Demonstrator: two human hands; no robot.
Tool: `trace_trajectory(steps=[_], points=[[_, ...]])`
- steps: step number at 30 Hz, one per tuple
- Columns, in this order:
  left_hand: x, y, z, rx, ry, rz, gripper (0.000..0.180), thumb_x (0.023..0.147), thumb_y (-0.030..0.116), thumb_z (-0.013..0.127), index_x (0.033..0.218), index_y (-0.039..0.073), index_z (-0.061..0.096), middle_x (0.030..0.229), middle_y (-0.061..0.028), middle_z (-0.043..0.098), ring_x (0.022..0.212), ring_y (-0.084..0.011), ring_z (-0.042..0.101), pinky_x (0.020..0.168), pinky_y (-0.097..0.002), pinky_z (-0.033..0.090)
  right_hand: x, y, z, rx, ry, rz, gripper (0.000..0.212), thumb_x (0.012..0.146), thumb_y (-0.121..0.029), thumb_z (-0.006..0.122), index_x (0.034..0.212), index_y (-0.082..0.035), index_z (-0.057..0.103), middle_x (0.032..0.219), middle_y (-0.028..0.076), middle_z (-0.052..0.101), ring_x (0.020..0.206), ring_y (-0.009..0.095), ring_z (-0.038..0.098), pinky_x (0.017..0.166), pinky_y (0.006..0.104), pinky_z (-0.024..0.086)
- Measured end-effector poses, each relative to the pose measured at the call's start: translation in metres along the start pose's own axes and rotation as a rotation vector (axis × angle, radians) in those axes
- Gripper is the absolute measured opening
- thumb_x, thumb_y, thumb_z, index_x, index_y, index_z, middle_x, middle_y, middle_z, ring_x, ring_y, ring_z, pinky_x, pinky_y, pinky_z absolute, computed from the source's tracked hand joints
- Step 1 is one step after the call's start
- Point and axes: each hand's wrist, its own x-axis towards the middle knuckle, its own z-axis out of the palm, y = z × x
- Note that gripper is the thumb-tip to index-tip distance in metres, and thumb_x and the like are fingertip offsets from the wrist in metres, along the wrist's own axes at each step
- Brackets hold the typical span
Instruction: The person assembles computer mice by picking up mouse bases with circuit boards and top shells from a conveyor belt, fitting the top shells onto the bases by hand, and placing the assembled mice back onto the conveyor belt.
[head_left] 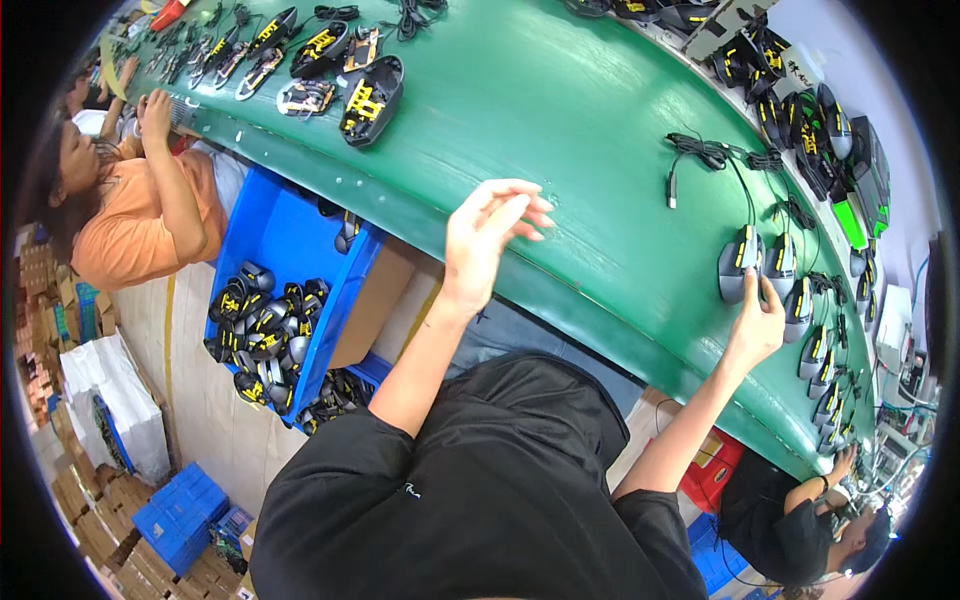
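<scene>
My right hand [757, 325] reaches to the right side of the green conveyor belt [600, 150]. Its thumb and index finger grip the near end of a dark grey and black computer mouse [738, 262] with yellow parts, whose black cable [705, 150] lies coiled beyond it. Against that mouse's right side is another mouse [779, 258]. Above the near part of the belt, my left hand [490, 230] hovers with loosely bent fingers a little apart; nothing shows in it. Whether its palm hides anything small, I cannot tell.
Open mouse shells with yellow parts [372, 100] lie at the belt's far left. More mice [815, 350] line its right edge. A blue bin [335, 330] of mouse parts stands left of me. One person [150, 210] sits at left, another [790, 520] at lower right.
</scene>
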Motion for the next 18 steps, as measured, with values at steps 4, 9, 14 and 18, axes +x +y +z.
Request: trace_trajectory(steps=[4, 9, 14, 18], points=[[0.006, 0.001, -0.02, 0.964, 0.224, 0.37, 0.013, 0.094, 0.005, 0.06, 0.104, 0.0, 0.066, 0.092, -0.0086, 0.07, 0.084, -0.0138, 0.066, 0.074, -0.0278, 0.052, -0.032, -0.036, 0.022, 0.028, 0.187, -0.339, 0.04, 0.083, -0.022, 0.073, 0.116, -0.001, 0.065, 0.111, 0.015, 0.067, 0.102, 0.031, 0.062, 0.092, 0.0409, 0.047], [0.005, -0.004, -0.016, 1.264, 0.193, 0.492, 0.013, 0.091, 0.003, 0.062, 0.103, 0.003, 0.068, 0.087, -0.0087, 0.07, 0.075, -0.0164, 0.064, 0.069, -0.0294, 0.051, -0.109, -0.102, 0.055, 0.381, -0.373, -0.737, 0.041, 0.081, -0.017, 0.071, 0.118, -0.001, 0.063, 0.118, 0.016, 0.064, 0.108, 0.033, 0.058, 0.096, 0.0409, 0.046], [0.006, -0.009, -0.014, 1.227, 0.196, 0.509, 0.012, 0.087, 0.002, 0.064, 0.098, 0.003, 0.068, 0.085, -0.0109, 0.068, 0.069, -0.0225, 0.062, 0.064, -0.0331, 0.051, -0.136, -0.105, 0.085, 0.256, -0.29, -0.961, 0.04, 0.079, -0.014, 0.072, 0.116, -0.002, 0.064, 0.121, 0.014, 0.062, 0.109, 0.035, 0.054, 0.095, 0.0407, 0.047], [0.008, -0.008, -0.016, 1.2, 0.249, 0.473, 0.012, 0.087, 0.002, 0.064, 0.098, 0.003, 0.068, 0.085, -0.01, 0.068, 0.069, -0.0231, 0.063, 0.064, -0.0327, 0.051, -0.133, -0.104, 0.093, 0.343, -0.298, -0.948, 0.036, 0.08, -0.012, 0.07, 0.114, -0.002, 0.064, 0.12, 0.013, 0.062, 0.107, 0.034, 0.054, 0.093, 0.0399, 0.048]])
